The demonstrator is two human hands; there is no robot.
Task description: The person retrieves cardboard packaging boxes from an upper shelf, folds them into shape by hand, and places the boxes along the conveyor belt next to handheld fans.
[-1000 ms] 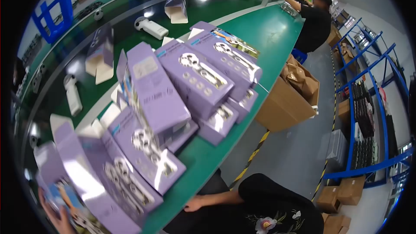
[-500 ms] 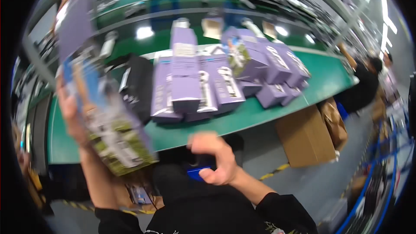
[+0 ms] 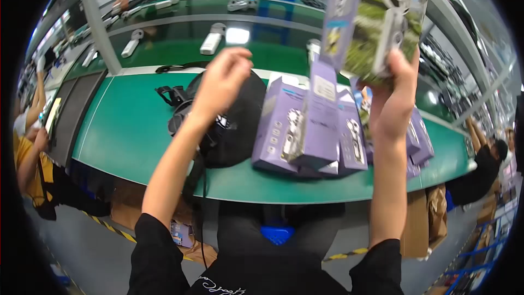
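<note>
My right hand (image 3: 394, 95) holds a purple printed box (image 3: 382, 22) up at the right, with the thumb on its picture side. Its top end passes out of view. My left hand (image 3: 222, 84) is raised over the black round item (image 3: 234, 125) on the green table, fingers loosely bent and nothing visible in them. Beyond this hand, a white handheld device (image 3: 212, 42) lies on the dark green conveyor. Several purple boxes stand together right of the black item, one purple box (image 3: 322, 117) lying on top of others; my right forearm hides part of the group.
Beneath the green table (image 3: 128, 125) are cardboard boxes and a blue seat edge (image 3: 277, 234). Metal posts rise along the conveyor (image 3: 164, 38), which carries more white devices. Co-workers are at the far left, top left and far right. A blue rack stands lower right.
The printed box has passed from my left hand to my right hand and is now raised at the right. My left hand has moved over the black item. The view has turned left.
</note>
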